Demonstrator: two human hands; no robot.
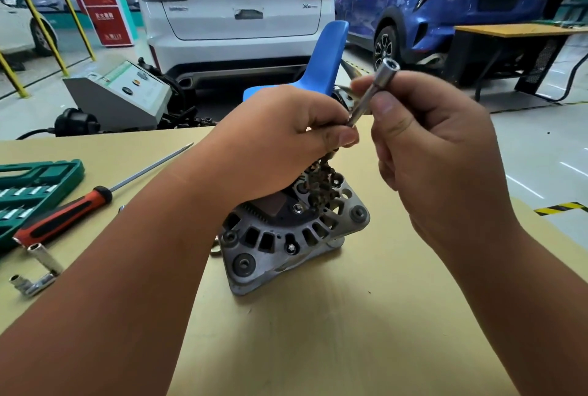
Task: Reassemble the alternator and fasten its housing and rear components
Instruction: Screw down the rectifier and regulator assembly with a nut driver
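While the alternator (286, 230) is sitting tilted on the table (318, 332), propped on one edge just below the left hand (280, 141), both hands are working in the air above it. The right hand (439, 153) is pinching a long socket (374, 90) between thumb and fingers, its hex mouth pointing up and away and its narrow end angling down toward the left fingertips. The left hand is curling tightly around a dark piece (321, 179) that is hanging below the fist toward the housing. I cannot tell what that piece is, nor whether the hand is touching the alternator.

The pinch on the socket is looking light, so a slip while mating it could be sending it down onto the housing or rolling it off the table. The alternator is leaning rather than lying flat, and a nudge from the left wrist could be tipping it over. The hanging piece may be snagging on the housing vents if the hand is lowered carelessly. A screwdriver (63, 214) and a wrench (38, 271) are lying well to the left, near a bit case (31, 191).
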